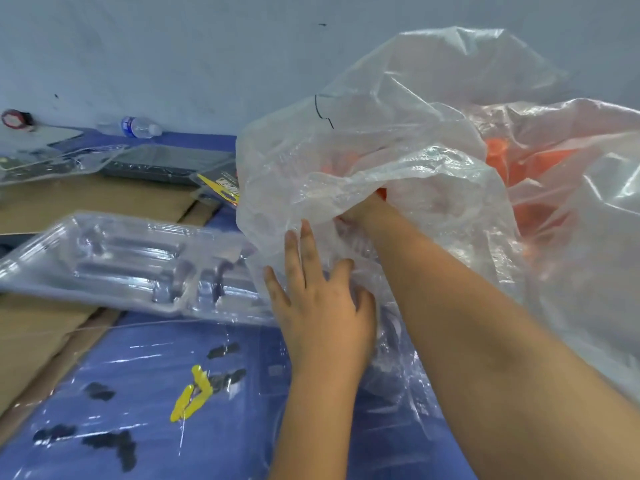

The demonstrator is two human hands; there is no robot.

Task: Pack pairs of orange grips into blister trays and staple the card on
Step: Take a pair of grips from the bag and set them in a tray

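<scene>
Beside the blister tray [131, 268], left hand [322, 306] spread on bag [398, 140]; right hand's [363, 211] fingers hidden inside

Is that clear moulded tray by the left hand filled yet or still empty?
Empty. The blister tray shows only bare clear pockets; the orange grips are in the plastic bag.

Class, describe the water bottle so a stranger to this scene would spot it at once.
Start at the pale wall and follow its foot toward the left. The water bottle lies on its side there, behind the dark tray. It is the only small clear bottle, with a blue label.
</scene>
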